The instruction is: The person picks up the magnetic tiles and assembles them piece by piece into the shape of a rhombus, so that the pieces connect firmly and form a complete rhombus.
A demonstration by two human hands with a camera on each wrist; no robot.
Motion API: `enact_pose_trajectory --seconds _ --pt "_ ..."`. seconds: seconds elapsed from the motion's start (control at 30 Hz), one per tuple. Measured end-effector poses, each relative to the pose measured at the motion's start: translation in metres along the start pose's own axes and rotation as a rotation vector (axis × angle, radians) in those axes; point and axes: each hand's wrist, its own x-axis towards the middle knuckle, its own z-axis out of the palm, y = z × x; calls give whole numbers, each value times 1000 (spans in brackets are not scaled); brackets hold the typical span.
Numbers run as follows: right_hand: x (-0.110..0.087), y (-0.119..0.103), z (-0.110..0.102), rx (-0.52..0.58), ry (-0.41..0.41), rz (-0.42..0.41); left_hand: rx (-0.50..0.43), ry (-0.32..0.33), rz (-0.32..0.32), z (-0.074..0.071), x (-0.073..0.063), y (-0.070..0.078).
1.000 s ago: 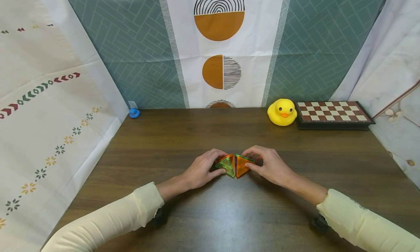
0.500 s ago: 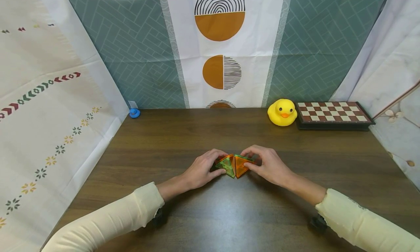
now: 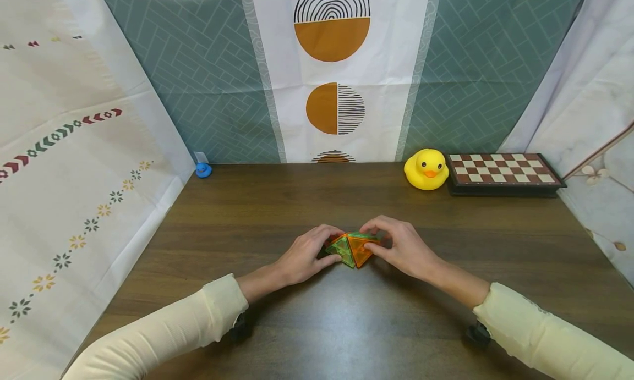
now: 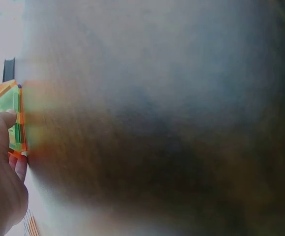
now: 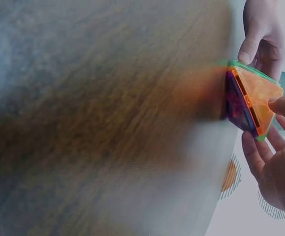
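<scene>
Near the middle of the table, my left hand (image 3: 309, 256) grips a cluster of translucent triangular magnetic tiles, with a green tile (image 3: 339, 249) toward me and orange behind. Facing it, my right hand (image 3: 403, 249) pinches a second cluster, which has an orange tile (image 3: 358, 251) in front and a green tile (image 3: 362, 235) at the back. The two clusters meet edge to edge in the head view. A purple tile (image 5: 237, 104) shows on the right cluster in the right wrist view. In both clusters, fingers hide the outer sides.
A yellow rubber duck (image 3: 426, 170) sits at the back right beside a checkered board-game box (image 3: 505, 175). A small blue duck (image 3: 203, 170) stands in the far left corner. Patterned cloths surround the brown wooden table (image 3: 257, 198).
My right hand has moved left with its tile cluster, and the narrow gap between the two clusters has closed. My left hand has stayed in place.
</scene>
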Motion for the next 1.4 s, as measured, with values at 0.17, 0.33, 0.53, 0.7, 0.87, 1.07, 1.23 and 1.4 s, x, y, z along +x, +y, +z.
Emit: enact_pose_trajectory --seconds 0.17,0.33,0.53,0.7,0.87,1.07,1.23,1.4 --pt "0 -1 -1 5 -21 14 -13 0 -1 -1 0 0" --pt "-2 -1 -3 10 -61 30 -32 3 -8 -2 0 -1" --pt "-5 3 -5 8 -94 70 -49 -11 -37 -6 -2 -2" --pt "-8 5 -10 -13 -98 105 -51 -21 -48 -10 -4 -5" --pt "-9 8 -13 -4 -113 128 -46 -18 -13 -10 -6 -9" --pt "-11 10 -10 48 -114 113 -33 -17 26 -10 -6 -12" --pt "-13 13 -5 86 -105 89 -9 -3 43 -8 -6 -11" --pt "-13 13 0 86 -80 95 -3 5 37 -6 -6 -11"
